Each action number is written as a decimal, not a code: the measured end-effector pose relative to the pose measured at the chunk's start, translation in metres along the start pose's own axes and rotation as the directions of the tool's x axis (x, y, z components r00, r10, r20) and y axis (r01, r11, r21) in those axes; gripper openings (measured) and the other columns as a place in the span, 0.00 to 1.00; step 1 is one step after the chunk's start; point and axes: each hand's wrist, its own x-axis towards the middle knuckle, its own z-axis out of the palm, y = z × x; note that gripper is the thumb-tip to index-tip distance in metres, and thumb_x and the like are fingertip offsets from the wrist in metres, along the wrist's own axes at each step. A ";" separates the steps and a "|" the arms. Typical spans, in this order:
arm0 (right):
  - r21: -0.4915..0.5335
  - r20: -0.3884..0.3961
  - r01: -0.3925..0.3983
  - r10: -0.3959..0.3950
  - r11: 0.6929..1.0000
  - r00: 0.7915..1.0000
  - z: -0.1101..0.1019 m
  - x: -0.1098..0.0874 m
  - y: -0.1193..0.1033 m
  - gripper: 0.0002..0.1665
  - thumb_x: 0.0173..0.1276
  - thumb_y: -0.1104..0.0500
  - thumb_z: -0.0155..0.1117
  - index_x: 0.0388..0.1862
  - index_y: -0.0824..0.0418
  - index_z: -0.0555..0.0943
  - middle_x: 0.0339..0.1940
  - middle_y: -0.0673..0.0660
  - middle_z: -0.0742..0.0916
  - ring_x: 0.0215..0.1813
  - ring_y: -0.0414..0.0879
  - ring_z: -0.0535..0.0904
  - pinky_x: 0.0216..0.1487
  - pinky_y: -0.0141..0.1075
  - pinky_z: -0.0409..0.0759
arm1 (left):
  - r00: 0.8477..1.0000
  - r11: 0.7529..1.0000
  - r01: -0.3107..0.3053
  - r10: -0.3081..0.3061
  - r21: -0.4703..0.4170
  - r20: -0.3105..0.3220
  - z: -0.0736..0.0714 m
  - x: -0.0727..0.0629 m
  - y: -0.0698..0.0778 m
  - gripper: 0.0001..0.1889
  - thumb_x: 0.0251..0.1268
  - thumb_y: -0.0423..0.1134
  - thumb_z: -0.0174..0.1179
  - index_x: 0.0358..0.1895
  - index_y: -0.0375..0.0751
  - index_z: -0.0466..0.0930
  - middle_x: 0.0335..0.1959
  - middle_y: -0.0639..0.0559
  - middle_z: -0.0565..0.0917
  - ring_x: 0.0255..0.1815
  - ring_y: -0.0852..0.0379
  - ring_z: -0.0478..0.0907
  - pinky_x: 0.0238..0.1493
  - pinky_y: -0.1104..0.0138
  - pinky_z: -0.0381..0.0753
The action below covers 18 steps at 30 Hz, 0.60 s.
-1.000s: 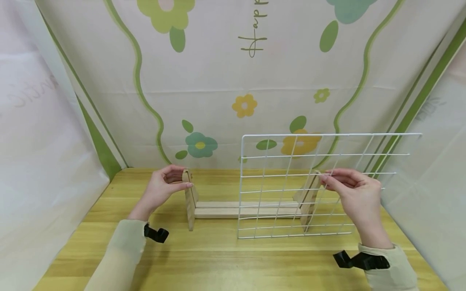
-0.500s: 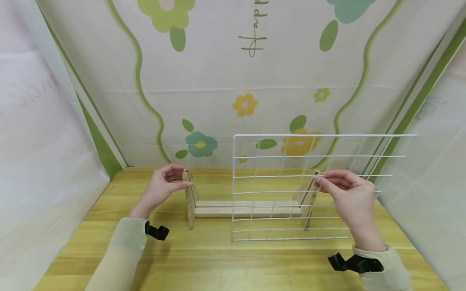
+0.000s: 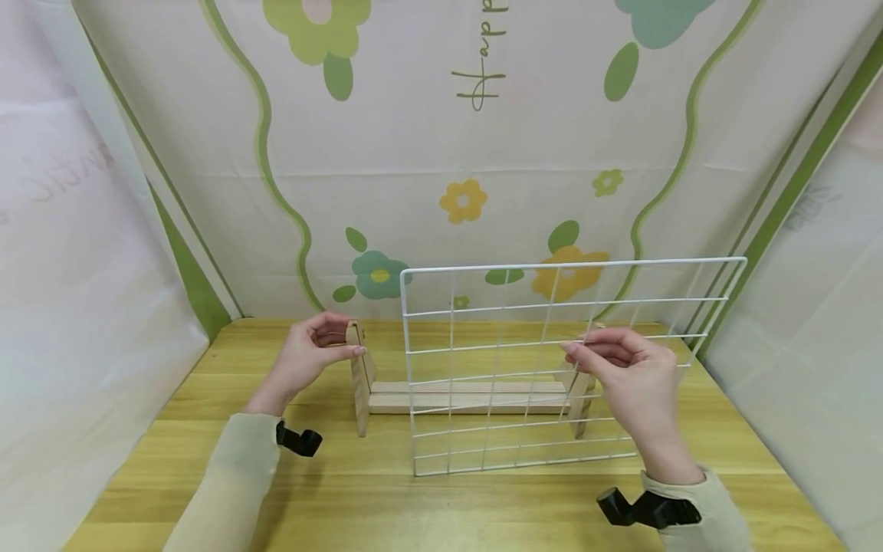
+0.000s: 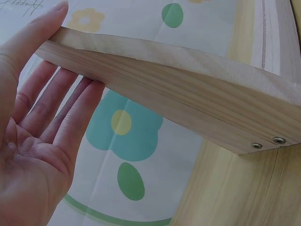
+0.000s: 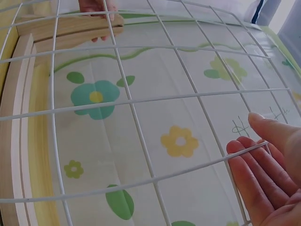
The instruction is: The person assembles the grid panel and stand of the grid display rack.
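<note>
A pale wooden stand with two side pieces joined by a low grooved crossbar stands on the table. My left hand pinches the top of its left side piece between thumb and fingers. In the left wrist view the side piece runs away from the fingertips, with two screws near its lower end. My right hand holds a white wire grid panel by a wire between thumb and fingers. The panel is upright, slightly tilted, in front of the stand, covering part of the crossbar and right side piece.
The wood-grain table extends in front of the stand. A pale flowered cloth hangs behind, and more cloth hangs at both sides. Each wrist carries a black mount.
My right hand has moved left and slightly toward me with the wire grid panel, which now overlaps more of the crossbar. My left hand and the wooden stand have stayed in place.
</note>
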 end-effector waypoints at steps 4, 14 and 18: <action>0.014 0.005 0.001 -0.001 1.000 1.000 0.003 -0.002 -0.001 0.09 0.59 0.67 0.79 0.36 0.67 0.86 0.29 0.58 0.90 0.28 0.51 0.88 0.33 0.35 0.87 | 1.000 1.000 0.003 -0.003 0.023 -0.011 0.001 0.003 -0.001 0.27 0.58 0.38 0.77 0.59 0.34 0.79 0.52 0.45 0.84 0.51 0.54 0.83 0.51 0.66 0.84; 0.037 0.001 0.001 -0.001 0.999 1.000 0.008 0.000 -0.001 0.10 0.59 0.69 0.79 0.37 0.69 0.86 0.30 0.58 0.90 0.29 0.50 0.88 0.32 0.34 0.87 | 0.999 0.999 0.002 0.000 0.035 -0.033 0.000 0.008 -0.006 0.27 0.57 0.38 0.78 0.58 0.35 0.80 0.52 0.42 0.84 0.49 0.52 0.83 0.50 0.67 0.84; 0.026 0.005 0.018 -0.019 1.000 1.000 0.007 0.001 0.002 0.09 0.60 0.67 0.79 0.37 0.67 0.86 0.30 0.58 0.90 0.28 0.52 0.88 0.31 0.35 0.87 | 0.999 0.999 -0.009 0.010 0.043 -0.035 0.000 0.007 -0.006 0.27 0.56 0.39 0.79 0.57 0.35 0.81 0.52 0.42 0.84 0.49 0.52 0.83 0.50 0.66 0.84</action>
